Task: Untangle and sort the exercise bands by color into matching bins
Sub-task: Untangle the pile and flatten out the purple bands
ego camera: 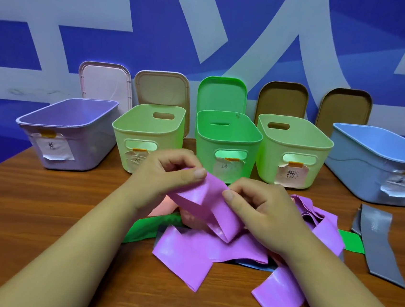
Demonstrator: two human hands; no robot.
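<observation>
Our left hand (167,172) and right hand (263,209) each pinch a fold of the purple band (206,201) between thumb and fingers, holding it just above the tangle at the middle of the counter (40,211). Its loose ends trail toward the near edge, over a green band (143,229). A grey band (377,236) lies toward the right edge. The purple bin (76,155) stands at the far left corner.

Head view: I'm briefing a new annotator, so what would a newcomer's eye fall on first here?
The left hand and right hand pinch a purple band at the centre, over a tangle with a green band on the table. Five open bins stand in a row behind, purple bin at the far left, blue bin at the far right. A gray band lies apart at the right.
</observation>
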